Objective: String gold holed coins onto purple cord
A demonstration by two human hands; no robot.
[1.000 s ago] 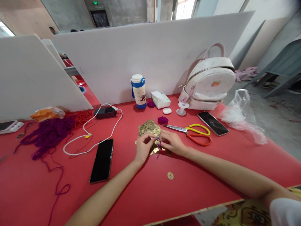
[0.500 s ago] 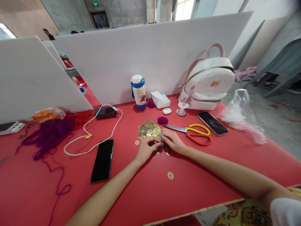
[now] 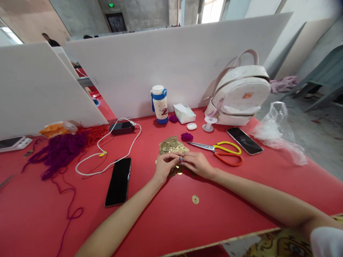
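the left hand (image 3: 165,167) and the right hand (image 3: 198,165) meet over the near part of a pile of brass-coloured coins (image 3: 173,144). each is closed in a pinch, thumb against fingers with hardly any gap, and between the fingertips sits a small greyish piece (image 3: 181,159) with a bit of purple thread at it; it is too small and blurred to say more of its shape. the knuckles hide part of the coins, some of which show just below the fingers. one loose square-holed coin (image 3: 195,199) lies nearer the person, apart from the pile, flat on the red tabletop (image 3: 150,225).

scissors (image 3: 214,147) with one yellow and one red handle loop lie beyond the right hand, their tip close to the pile, and a small purple yarn ball (image 3: 187,137) rests just beside that tip. farther back are a white spool (image 3: 209,125), a tissue pack (image 3: 184,114) and a blue-and-white bottle (image 3: 160,107), with a white backpack (image 3: 238,96) to their right. a black smartphone (image 3: 118,182) lies left of the left hand, near a looped white cable (image 3: 88,174), and a purple yarn heap (image 3: 63,151) spreads farther left.
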